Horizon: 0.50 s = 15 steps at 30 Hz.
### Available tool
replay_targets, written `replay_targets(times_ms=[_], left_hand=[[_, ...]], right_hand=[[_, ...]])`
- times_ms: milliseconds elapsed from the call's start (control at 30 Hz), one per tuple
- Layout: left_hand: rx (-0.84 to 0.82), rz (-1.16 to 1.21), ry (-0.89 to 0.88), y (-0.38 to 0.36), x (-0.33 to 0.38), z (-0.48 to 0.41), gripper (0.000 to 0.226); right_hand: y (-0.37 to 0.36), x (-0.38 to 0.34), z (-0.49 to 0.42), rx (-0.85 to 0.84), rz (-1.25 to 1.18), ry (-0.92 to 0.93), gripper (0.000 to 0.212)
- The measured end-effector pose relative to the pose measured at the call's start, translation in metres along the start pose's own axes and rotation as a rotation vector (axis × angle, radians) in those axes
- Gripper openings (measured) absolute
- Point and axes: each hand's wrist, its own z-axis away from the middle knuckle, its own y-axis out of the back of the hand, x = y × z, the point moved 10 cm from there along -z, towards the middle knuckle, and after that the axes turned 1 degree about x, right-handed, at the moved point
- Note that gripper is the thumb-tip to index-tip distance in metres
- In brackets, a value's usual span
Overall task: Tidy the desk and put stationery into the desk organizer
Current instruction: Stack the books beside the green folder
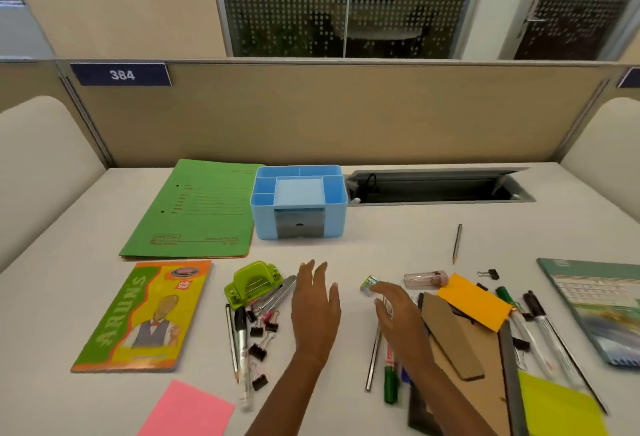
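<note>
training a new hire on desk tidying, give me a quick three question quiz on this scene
1. True or false: pens already stand in the blue desk organizer.
2. What lies flat beside the organizer? A) green folder B) laptop C) mug
3. Which hand is nearer the green hole punch?
Key: 1 false; 2 A; 3 the left hand.
</note>
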Motion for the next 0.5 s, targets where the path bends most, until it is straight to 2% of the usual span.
replay_targets(times_ms=[167,267,367,433,500], left_hand=[[-0.064,0.08,-0.048,-0.044,0.046,0.022,0.043],[-0.118,0.11,-0.132,-0.07,0.077,0.034,0.058],[-0.143,0.129,-0.205,-0.092,0.104,0.045,0.054],[-0.193,0.125,-0.251,-0.107,0.124,0.053,0.073],[-0.249,0.116,-0.26,-0.125,0.14,0.06,0.074]], right_hand=[[0.057,0.036,0.004,0.079,0.028,-0.027,0.024],[0.09,0.056,0.008,0.152,0.006,-0.059,0.022],[0.119,0.074,0.012,0.201,0.036,-0.058,0.021],[0.135,0.087,0.015,0.215,0.066,-0.064,0.022],[0.15,0.104,0.019,0.225,0.104,-0.082,0.022]])
